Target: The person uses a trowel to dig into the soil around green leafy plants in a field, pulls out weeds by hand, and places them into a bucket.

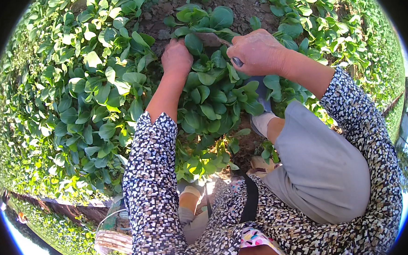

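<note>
My left hand (177, 57) reaches down into a bunch of leafy greens (202, 22) with broad, rounded leaves. Its fingertips are hidden by leaves and soil, so its grip does not show. Across from it, my right hand (259, 52) is closed around the grey handle of a small hand tool that looks like a trowel. The flat, soil-brown metal blade (209, 39) points left toward my left hand, among the leaves at the base of the bunch. More leafy greens (211, 96) grow close together just below both hands.
Dense rows of greens (85, 88) spread left and right. Bare brown soil (160, 15) shows at the top. My bent knee (318, 162) in grey trousers is at the right, with a shoe (261, 123) beside the plants. A wire-handled bucket (112, 238) stands at the lower left.
</note>
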Tool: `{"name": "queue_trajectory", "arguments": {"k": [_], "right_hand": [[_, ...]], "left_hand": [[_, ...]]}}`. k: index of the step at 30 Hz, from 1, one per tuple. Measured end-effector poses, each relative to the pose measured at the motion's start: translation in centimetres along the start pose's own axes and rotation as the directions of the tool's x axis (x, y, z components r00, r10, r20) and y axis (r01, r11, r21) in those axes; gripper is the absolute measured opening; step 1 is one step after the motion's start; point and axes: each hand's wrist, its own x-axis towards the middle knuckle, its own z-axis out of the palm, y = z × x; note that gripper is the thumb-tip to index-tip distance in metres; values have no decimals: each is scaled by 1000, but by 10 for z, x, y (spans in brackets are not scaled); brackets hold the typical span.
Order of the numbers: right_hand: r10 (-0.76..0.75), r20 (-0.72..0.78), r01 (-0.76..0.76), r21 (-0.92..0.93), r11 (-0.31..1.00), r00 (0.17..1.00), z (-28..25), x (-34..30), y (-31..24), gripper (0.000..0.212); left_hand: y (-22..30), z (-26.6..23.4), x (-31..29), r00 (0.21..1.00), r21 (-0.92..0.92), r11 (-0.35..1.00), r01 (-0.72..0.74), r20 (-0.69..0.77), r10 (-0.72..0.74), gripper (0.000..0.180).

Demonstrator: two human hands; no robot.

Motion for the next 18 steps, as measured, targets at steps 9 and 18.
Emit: {"name": "queue_trajectory", "arguments": {"k": [9, 18], "right_hand": [[257, 164, -300, 362, 883, 953, 7, 4, -6, 23], [300, 200, -356, 641, 680, 933, 16, -12, 4, 31]], "left_hand": [[-7, 8, 1, 998, -84, 996, 8, -57, -13, 19], [-33, 11, -26, 989, -628, 764, 150, 108, -105, 26]]}}
